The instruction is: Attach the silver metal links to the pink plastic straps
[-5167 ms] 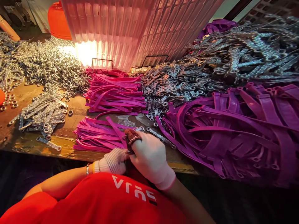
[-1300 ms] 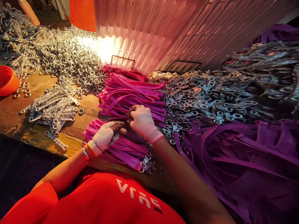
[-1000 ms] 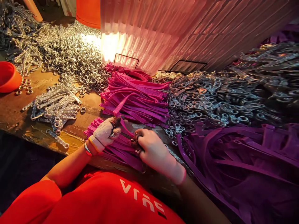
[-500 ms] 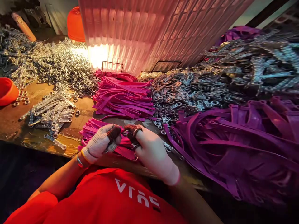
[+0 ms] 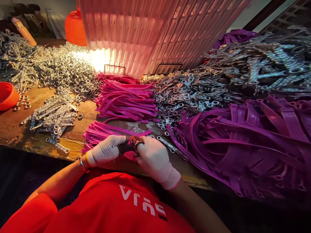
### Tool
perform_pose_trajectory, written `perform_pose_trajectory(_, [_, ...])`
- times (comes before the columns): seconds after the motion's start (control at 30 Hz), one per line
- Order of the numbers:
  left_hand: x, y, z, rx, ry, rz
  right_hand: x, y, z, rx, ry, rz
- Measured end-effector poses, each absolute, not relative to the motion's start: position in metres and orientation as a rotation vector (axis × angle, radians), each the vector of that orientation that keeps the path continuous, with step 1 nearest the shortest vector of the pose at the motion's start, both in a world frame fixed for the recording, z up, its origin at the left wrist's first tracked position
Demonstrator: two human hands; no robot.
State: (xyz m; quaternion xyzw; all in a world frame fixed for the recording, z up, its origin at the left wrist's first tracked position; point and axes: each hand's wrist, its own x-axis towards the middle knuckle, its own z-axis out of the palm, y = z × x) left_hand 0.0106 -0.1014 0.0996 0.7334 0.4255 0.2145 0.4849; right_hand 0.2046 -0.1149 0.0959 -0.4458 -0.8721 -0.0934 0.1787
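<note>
My left hand [image 5: 107, 150] and my right hand [image 5: 153, 157], both in white knit gloves with dark worn fingertips, meet at the table's near edge. Between them they pinch the end of a magenta plastic strap [image 5: 136, 133] that runs up and right over a small stack of the same straps [image 5: 97, 134]. Whether a metal piece sits between the fingers is hidden. A neater, larger stack of magenta straps [image 5: 126, 102] lies just beyond. A thin metal link strip [image 5: 170, 147] rests right of my right hand.
A big heap of purple straps [image 5: 243, 142] fills the right side, with piled metal link strips [image 5: 218, 84] behind it. Loose metal rings [image 5: 65, 71] and a bundle of link strips [image 5: 52, 116] lie left. A ribbed translucent bin [image 5: 150, 32] and orange bowls [image 5: 7, 95] stand at the back and left.
My right hand reached to the far strap stack, then came back to the near edge. Both hands have now closed together on one strap end, fingertips tucked in.
</note>
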Motion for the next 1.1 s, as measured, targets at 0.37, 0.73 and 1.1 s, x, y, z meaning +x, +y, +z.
perform_pose_trajectory(0.37, [0.023,-0.109,0.096,1.333,1.044,0.586,0.211,-0.119,0.095,-1.435,-2.387,0.052])
perform_pose_trajectory(0.73, [0.025,-0.108,0.090,1.934,1.132,0.520,0.209,-0.111,0.095,-1.554,-2.820,0.100])
perform_pose_trajectory(1.1, [0.026,-0.113,0.088,2.095,1.309,0.611,0.232,-0.102,0.099,-1.318,-2.597,0.403])
